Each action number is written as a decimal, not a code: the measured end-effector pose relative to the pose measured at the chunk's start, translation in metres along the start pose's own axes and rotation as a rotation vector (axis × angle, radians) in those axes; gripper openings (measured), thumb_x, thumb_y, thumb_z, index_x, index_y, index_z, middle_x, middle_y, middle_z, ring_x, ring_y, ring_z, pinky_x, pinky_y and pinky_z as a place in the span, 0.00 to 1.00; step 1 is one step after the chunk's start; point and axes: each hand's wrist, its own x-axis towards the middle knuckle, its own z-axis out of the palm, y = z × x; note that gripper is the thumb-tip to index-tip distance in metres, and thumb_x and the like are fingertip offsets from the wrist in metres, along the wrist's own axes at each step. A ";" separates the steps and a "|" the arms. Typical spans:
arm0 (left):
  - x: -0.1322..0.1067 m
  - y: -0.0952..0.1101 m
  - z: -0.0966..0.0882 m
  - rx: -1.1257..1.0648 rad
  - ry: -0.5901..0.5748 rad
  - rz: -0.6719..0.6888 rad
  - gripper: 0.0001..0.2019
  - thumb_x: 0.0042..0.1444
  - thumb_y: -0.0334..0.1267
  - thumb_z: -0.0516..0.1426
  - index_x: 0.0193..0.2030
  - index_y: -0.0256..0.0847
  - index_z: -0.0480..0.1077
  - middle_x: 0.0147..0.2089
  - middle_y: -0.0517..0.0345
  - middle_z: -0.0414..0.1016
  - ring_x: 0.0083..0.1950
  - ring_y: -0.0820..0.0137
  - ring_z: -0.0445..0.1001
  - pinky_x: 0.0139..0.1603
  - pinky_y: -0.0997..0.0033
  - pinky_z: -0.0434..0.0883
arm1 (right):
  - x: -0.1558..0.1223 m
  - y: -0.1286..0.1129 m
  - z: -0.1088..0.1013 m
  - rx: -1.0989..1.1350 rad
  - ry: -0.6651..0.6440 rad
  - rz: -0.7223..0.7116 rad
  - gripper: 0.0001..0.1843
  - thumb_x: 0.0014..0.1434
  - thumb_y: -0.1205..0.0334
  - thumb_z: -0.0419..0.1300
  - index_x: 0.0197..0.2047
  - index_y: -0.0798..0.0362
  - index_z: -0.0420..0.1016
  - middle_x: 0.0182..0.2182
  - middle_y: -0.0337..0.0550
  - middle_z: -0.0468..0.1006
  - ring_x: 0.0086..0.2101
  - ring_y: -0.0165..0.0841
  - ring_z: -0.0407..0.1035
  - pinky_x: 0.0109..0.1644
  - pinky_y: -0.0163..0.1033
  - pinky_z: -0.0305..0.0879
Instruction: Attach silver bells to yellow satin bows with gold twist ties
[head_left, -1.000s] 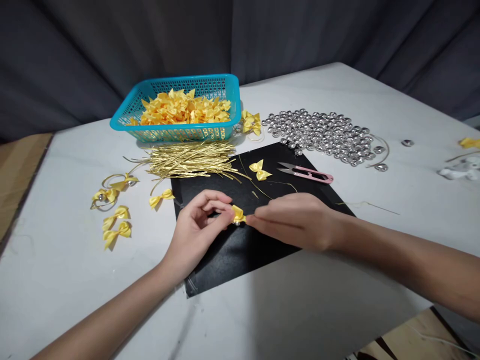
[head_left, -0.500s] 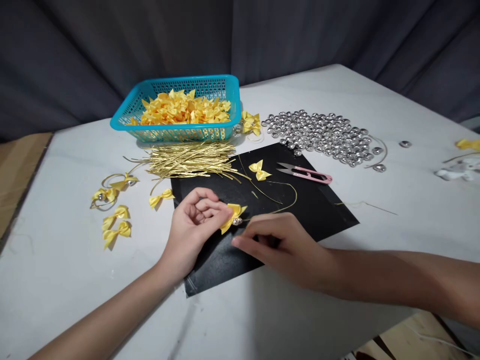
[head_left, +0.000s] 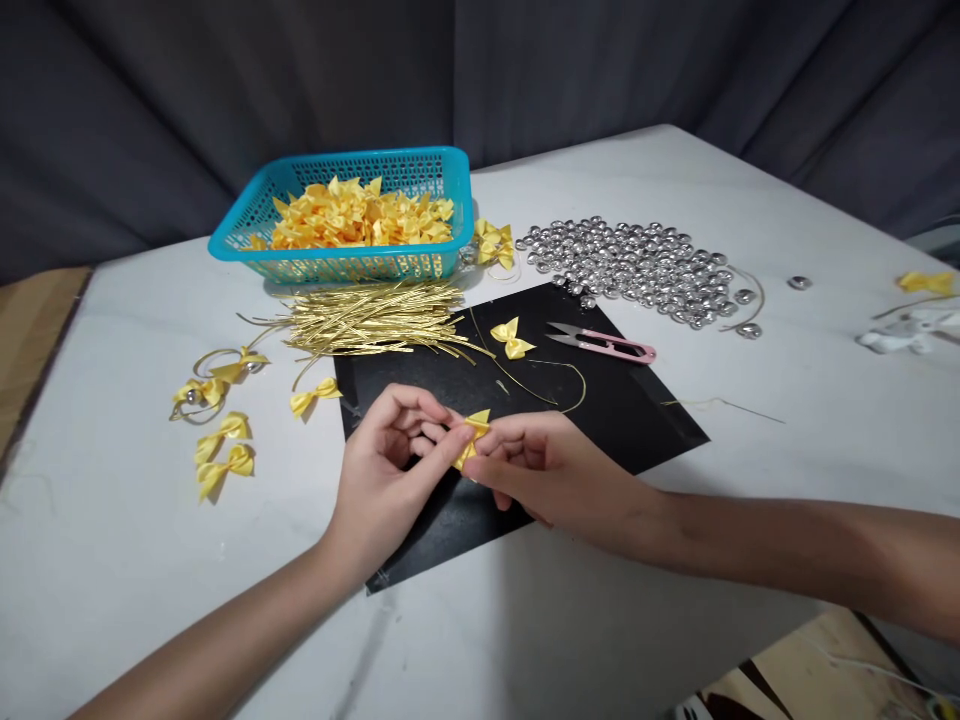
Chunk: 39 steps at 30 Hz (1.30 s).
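Over the black mat (head_left: 420, 545), a yellow ribbon bow (head_left: 474, 432) is pinched between both hands. My left hand (head_left: 397, 455) grips it from the left with thumb and fingers. From the right, my right hand (head_left: 551, 465) has its thumb and fingers closed on the bow's other side; the silver bead on it is hidden now. A thin gold cord (head_left: 581, 385) curves out behind the right hand across the mat. Beyond the hands lie another yellow bow (head_left: 513, 339) and pink-handled thread snips (head_left: 607, 343).
A blue basket (head_left: 337, 257) heaped with yellow bows stands at the back. Before it lies a bundle of gold cords (head_left: 375, 320). Silver beads (head_left: 637, 270) spread at the back right. Several bows (head_left: 227, 470) lie left, and a threaded needle (head_left: 754, 411) lies right.
My right hand has moved in to the left and closed on the bow, covering its silver bead. The left hand keeps its hold. The whole view has shifted slightly.
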 end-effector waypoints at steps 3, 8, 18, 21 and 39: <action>0.002 -0.001 -0.001 -0.006 0.023 -0.015 0.11 0.48 0.32 0.64 0.31 0.40 0.64 0.29 0.64 0.76 0.25 0.83 0.70 0.24 0.88 0.67 | 0.003 -0.001 -0.005 -0.081 0.022 -0.073 0.07 0.50 0.69 0.60 0.23 0.58 0.67 0.16 0.30 0.62 0.17 0.18 0.53 0.19 0.26 0.48; 0.006 -0.002 -0.002 -0.050 0.031 -0.084 0.15 0.43 0.35 0.66 0.32 0.39 0.63 0.28 0.62 0.77 0.24 0.82 0.69 0.20 0.88 0.64 | 0.008 -0.008 -0.019 -0.290 -0.055 -0.116 0.05 0.48 0.71 0.59 0.23 0.58 0.67 0.14 0.28 0.58 0.17 0.18 0.49 0.19 0.26 0.44; 0.005 0.000 -0.001 -0.046 -0.104 -0.070 0.09 0.48 0.31 0.63 0.31 0.39 0.65 0.26 0.66 0.73 0.25 0.83 0.68 0.25 0.87 0.67 | 0.011 -0.014 -0.034 -0.316 -0.077 -0.196 0.13 0.50 0.58 0.64 0.37 0.56 0.72 0.25 0.34 0.69 0.21 0.21 0.62 0.22 0.25 0.58; 0.005 0.000 -0.003 -0.047 -0.037 -0.052 0.09 0.47 0.32 0.64 0.31 0.39 0.66 0.31 0.64 0.74 0.28 0.82 0.70 0.29 0.86 0.69 | 0.014 -0.013 -0.034 -0.231 -0.104 -0.131 0.10 0.53 0.57 0.63 0.31 0.56 0.71 0.20 0.33 0.67 0.20 0.21 0.63 0.22 0.26 0.60; 0.006 0.001 -0.005 0.023 -0.160 -0.127 0.05 0.51 0.31 0.61 0.33 0.39 0.69 0.29 0.66 0.71 0.31 0.82 0.70 0.31 0.88 0.67 | 0.015 -0.006 -0.023 -0.066 -0.022 -0.073 0.12 0.65 0.56 0.48 0.32 0.54 0.59 0.15 0.32 0.72 0.12 0.18 0.57 0.19 0.24 0.53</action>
